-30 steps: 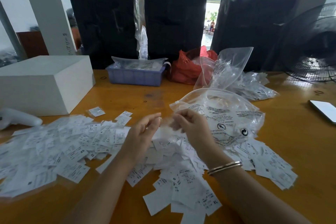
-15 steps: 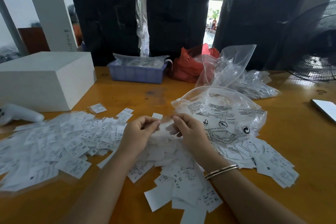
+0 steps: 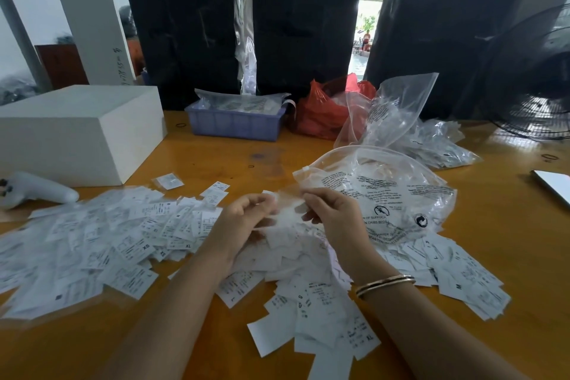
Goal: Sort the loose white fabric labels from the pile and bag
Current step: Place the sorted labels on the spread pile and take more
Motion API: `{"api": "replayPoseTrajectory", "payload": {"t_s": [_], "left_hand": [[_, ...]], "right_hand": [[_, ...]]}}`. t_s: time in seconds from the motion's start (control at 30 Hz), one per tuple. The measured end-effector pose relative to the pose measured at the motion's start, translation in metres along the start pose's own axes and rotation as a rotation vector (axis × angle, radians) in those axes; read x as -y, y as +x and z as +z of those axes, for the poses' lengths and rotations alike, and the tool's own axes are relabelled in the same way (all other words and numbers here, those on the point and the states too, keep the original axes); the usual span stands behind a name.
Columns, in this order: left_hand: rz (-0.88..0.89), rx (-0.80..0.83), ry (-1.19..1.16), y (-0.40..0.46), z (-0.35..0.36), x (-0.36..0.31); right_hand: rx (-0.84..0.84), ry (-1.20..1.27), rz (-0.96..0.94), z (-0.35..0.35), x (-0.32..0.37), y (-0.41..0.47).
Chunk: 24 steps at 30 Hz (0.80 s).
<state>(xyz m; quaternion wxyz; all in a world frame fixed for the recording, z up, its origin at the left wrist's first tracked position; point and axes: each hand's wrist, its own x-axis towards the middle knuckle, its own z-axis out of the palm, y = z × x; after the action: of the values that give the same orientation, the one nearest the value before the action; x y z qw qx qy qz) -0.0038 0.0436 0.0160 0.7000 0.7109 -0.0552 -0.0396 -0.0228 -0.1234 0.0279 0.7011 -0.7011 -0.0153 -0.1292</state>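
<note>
Head view, reading from nine o'clock: sorted labels lie fanned out flat, likely so sizes stay readable. At centre the left hand and right hand both pinch a small label above the unsorted pile, probably separating it. At two o'clock the clear bag sits near for refilling.

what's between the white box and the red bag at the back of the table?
Head view: a blue tray holding clear packets sits between the white box and red bag.
</note>
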Motion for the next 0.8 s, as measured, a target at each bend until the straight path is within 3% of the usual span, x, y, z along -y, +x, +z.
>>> {"api": "replayPoseTrajectory", "payload": {"t_s": [0.1,0.37,0.47,0.7,0.8], "left_hand": [[-0.03,0.049,0.024,-0.001,0.002,0.001],[-0.008,-0.138,-0.165,0.003,-0.002,0.003],[-0.012,-0.199,-0.218,0.006,-0.005,0.004],[-0.087,-0.212,-0.473,0.006,-0.008,0.002],[-0.107,-0.226,-0.533,0.007,-0.009,0.0]], "right_hand": [[-0.011,0.087,0.035,0.002,0.0,-0.001],[-0.12,0.486,0.124,-0.007,-0.001,0.005],[-0.096,0.168,0.051,-0.012,-0.005,0.004],[0.294,-1.085,-0.285,0.013,-0.014,-0.006],[0.356,-1.324,-0.331,0.014,-0.014,-0.007]]}}
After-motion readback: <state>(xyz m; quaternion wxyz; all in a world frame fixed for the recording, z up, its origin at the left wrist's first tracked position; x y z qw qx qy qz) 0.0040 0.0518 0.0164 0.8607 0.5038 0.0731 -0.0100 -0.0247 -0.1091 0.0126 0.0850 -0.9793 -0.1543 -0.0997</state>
